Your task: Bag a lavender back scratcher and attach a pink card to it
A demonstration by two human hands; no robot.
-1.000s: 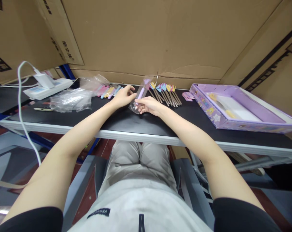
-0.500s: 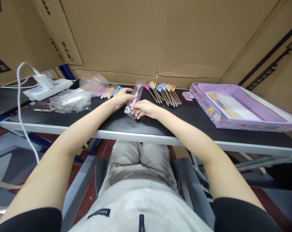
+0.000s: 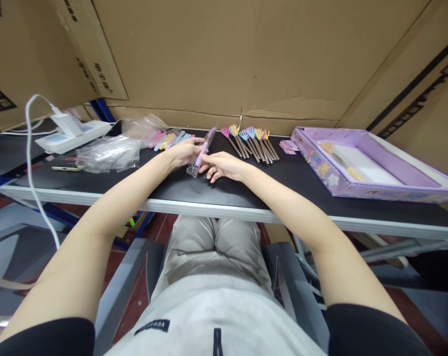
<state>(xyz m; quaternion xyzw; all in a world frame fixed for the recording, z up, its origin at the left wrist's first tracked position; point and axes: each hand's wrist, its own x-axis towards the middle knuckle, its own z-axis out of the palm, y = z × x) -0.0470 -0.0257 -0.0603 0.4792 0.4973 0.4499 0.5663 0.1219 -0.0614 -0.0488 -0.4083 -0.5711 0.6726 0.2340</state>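
Note:
Between my hands is a purple back scratcher (image 3: pixel 206 147) in a clear plastic bag, tilted with its far end toward the cardboard wall. My left hand (image 3: pixel 186 152) has its fingers closed on the bagged scratcher from the left. From the right, my right hand (image 3: pixel 223 166) pinches its lower part with thumb and fingertips. The bag's crumpled near end (image 3: pixel 192 171) sticks out below the fingers. Just right of it lie several metal back scratcher rods (image 3: pixel 259 148) with pink, yellow and blue claw heads. Beyond my left hand are several coloured handles (image 3: pixel 166 140).
Clear plastic bags (image 3: pixel 110 154) are heaped at the left, beside a white power strip (image 3: pixel 73 137) with a plugged-in cable. A purple display box (image 3: pixel 379 190) at the right holds a yellow scratcher (image 3: pixel 342 160). Small pink cards (image 3: pixel 289 147) lie near it. Cardboard (image 3: pixel 224 59) walls the back.
The bagged scratcher has been turned, so its claw and bag now appear edge-on and narrower. Both hands stay on it in nearly the same place.

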